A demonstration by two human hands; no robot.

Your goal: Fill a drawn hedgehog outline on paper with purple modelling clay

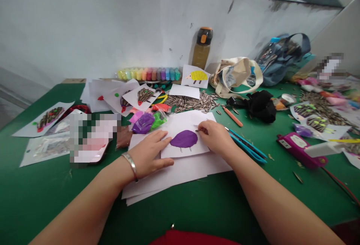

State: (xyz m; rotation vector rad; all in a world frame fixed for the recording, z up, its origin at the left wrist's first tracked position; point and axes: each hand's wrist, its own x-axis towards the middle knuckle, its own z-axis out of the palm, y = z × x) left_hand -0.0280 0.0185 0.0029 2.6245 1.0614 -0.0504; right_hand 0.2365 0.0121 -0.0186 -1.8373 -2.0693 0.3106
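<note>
A purple clay shape, rounded and coming to a point on its left, lies flat on a white paper card. Two short drawn legs show below it. My left hand, with a silver bangle at the wrist, rests on the card's left side with fingers spread, the fingertips near the pointed end. At the shape's right edge, my right hand pinches a small dark sunflower seed between thumb and forefinger. More white sheets lie under the card. Behind it is a heap of sunflower seeds.
Purple clay and green clay in bags sit behind my left hand. Blue tweezers and an orange pen-like tool lie to the right, near a magenta glue gun. A bottle stands by the wall.
</note>
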